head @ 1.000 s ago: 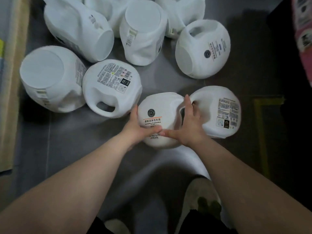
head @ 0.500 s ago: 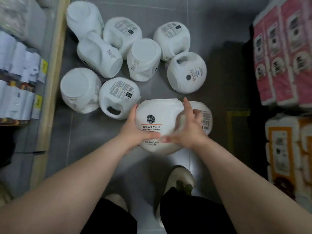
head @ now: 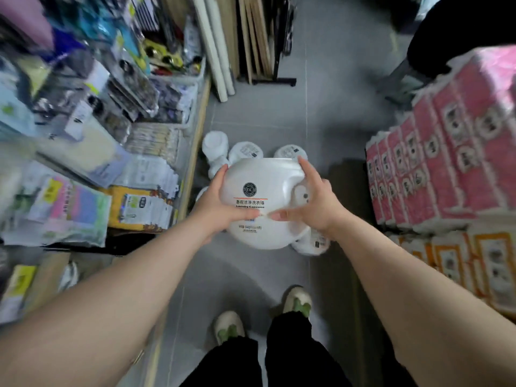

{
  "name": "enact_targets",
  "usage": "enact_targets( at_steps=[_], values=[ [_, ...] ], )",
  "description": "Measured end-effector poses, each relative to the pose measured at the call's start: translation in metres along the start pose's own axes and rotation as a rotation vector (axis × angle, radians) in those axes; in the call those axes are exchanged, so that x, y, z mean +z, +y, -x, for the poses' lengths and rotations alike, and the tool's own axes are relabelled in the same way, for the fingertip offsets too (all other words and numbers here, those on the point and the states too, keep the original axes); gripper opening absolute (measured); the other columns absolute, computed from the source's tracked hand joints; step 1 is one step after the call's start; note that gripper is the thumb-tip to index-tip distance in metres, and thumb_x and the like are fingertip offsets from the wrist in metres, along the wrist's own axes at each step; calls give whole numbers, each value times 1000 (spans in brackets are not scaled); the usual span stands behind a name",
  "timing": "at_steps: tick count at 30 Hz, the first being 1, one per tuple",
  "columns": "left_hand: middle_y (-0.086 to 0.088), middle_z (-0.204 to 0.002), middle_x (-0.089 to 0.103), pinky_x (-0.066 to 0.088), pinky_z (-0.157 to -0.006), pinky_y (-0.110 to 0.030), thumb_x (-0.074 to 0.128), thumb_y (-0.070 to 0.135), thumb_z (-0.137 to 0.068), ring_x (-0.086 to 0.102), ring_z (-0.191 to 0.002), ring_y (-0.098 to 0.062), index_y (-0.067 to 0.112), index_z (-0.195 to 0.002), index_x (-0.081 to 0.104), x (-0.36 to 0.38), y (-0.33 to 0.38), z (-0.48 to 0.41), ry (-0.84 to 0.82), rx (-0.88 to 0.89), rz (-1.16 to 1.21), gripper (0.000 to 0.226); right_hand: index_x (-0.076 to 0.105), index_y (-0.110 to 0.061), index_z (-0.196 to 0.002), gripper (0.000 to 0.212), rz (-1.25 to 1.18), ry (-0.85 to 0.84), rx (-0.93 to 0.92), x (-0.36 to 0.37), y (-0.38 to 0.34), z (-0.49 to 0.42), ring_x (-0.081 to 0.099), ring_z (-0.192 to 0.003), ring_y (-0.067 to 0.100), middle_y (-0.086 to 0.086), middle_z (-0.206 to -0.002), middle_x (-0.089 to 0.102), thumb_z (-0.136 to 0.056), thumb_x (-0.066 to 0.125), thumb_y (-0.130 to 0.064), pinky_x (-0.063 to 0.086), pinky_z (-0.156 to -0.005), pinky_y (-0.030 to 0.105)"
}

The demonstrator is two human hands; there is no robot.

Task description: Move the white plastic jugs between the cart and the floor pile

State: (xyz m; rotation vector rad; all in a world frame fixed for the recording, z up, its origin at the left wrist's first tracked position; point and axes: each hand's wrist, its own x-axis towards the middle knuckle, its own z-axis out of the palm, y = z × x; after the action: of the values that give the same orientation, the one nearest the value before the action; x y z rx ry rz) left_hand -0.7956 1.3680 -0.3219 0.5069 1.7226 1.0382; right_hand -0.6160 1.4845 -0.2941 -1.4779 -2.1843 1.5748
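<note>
A round white laundry-capsule jug (head: 262,185) with a black round logo and an orange line on its label is lifted off the floor, held between both hands at chest height. My left hand (head: 215,202) grips its left side, thumb across the front label. My right hand (head: 312,202) grips the right side by the handle, fingers over the top edge and thumb on the label. Several more white jugs (head: 245,152) lie on the grey floor behind and below it, mostly hidden by the held one. One jug (head: 312,244) shows under my right wrist.
A low wooden-edged shelf (head: 192,152) full of packaged goods runs along the left. Stacked pink tissue packs (head: 435,152) and orange-labelled packs (head: 480,269) stand on the right. White rolls and boards (head: 223,46) lean at the back. My feet (head: 262,314) stand on the grey tiles.
The jug came up off the floor in both hands, and the view rose and widened, bringing the shelf and aisle into sight. The other jugs stayed on the floor.
</note>
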Motion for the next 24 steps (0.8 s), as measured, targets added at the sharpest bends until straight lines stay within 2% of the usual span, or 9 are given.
enact_targets(
  at_steps=[3,5,7,10,14,17,19,21,24],
  values=[
    [16,-130,58,53,-93,-51,94,32,-25,59,-117,-15,49,-144,29,-28,23,34,100,89,72,137,15,-46,-149,127,39,-1,-117,-1,-46,12,31,-133,26,5,-137,31,-51,95,-37,29,-114,46],
    [19,-130,55,53,-93,-52,95,30,-23,58,-118,-16,50,-144,30,-45,34,52,188,134,95,139,17,-45,-149,124,41,-22,-211,2,-70,13,26,-131,21,3,-133,34,-53,94,-35,26,-111,37],
    [19,-130,54,52,-95,-52,97,21,-31,57,-119,-16,47,-146,29,-59,44,65,265,171,112,136,18,-45,-149,122,30,-68,-287,6,-90,8,23,-130,17,0,-130,36,-54,94,-32,24,-109,33],
    [24,-122,52,51,-96,-50,95,9,-48,55,-119,-15,44,-148,27,-78,58,78,380,209,127,126,19,-46,-148,119,10,-175,-358,9,-124,-7,23,-130,19,-1,-127,32,-57,93,-27,28,-108,36],
    [15,-131,49,48,-100,-40,94,11,-52,49,-123,-12,45,-148,25,-93,66,94,607,232,161,124,18,-47,-149,118,94,-342,-500,17,-169,-40,22,-130,15,-1,-142,25,-58,93,-30,28,-103,32],
    [14,-131,46,41,-97,-26,94,13,-52,46,-121,-9,40,-151,25,-88,69,115,832,245,199,123,19,-50,-147,122,190,-492,-628,29,-203,-51,24,-136,19,0,-148,24,-52,93,-40,30,-109,41],
    [11,-133,49,42,-98,-26,96,18,-47,50,-120,-11,39,-150,26,-82,64,134,950,231,257,126,17,-56,-144,123,247,-609,-676,42,-220,-46,29,-136,22,-2,-149,26,-46,92,-47,35,-109,47],
    [9,-135,53,46,-103,-35,98,31,-31,54,-120,-12,42,-148,28,-74,53,158,1070,223,323,137,20,-57,-142,123,268,-719,-744,57,-230,-36,36,-135,24,-2,-147,34,-43,91,-49,39,-107,47],
    [18,-127,57,50,-99,-35,98,28,-25,59,-112,-3,38,-148,32,-54,34,202,1219,225,436,140,23,-45,-147,116,303,-878,-838,86,-236,-10,42,-123,19,-2,-137,37,-57,93,-28,39,-100,34]
  ],
)
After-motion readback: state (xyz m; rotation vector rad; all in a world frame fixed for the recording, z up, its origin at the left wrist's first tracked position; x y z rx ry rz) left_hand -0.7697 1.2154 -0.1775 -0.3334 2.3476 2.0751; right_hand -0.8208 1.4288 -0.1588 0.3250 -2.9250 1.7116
